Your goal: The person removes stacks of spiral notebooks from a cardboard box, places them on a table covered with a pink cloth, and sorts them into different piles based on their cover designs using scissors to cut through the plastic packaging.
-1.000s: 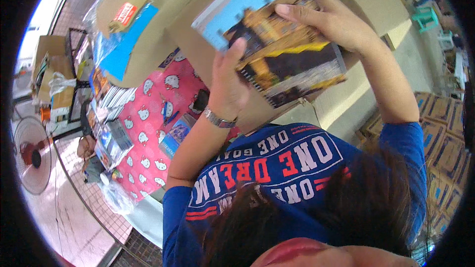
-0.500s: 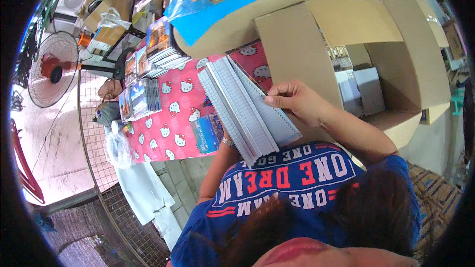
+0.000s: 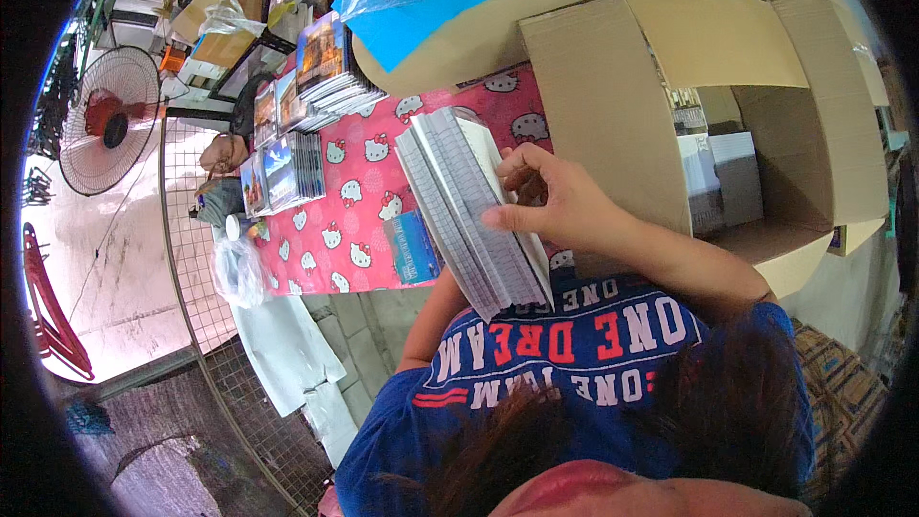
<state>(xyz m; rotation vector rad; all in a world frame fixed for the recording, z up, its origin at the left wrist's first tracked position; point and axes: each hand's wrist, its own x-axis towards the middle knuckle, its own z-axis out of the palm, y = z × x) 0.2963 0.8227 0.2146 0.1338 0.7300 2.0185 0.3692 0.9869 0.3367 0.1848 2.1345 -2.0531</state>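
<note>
Thick, white-and-grey stack of paper booklets (image 3: 455, 211), against the right fingers (image 3: 503, 217) — thumb and index parted at its edge. Left fingers hidden; hold cannot be told. Risk: booklets sliding apart, should support slacken.

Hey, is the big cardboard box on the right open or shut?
Open: the box has its flaps spread outward, and white items show inside.

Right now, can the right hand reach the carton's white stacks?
Probably yes: the open carton leaves the white stacks uncovered. Only the left flap seems between them and the right hand, now at the held books.
</note>
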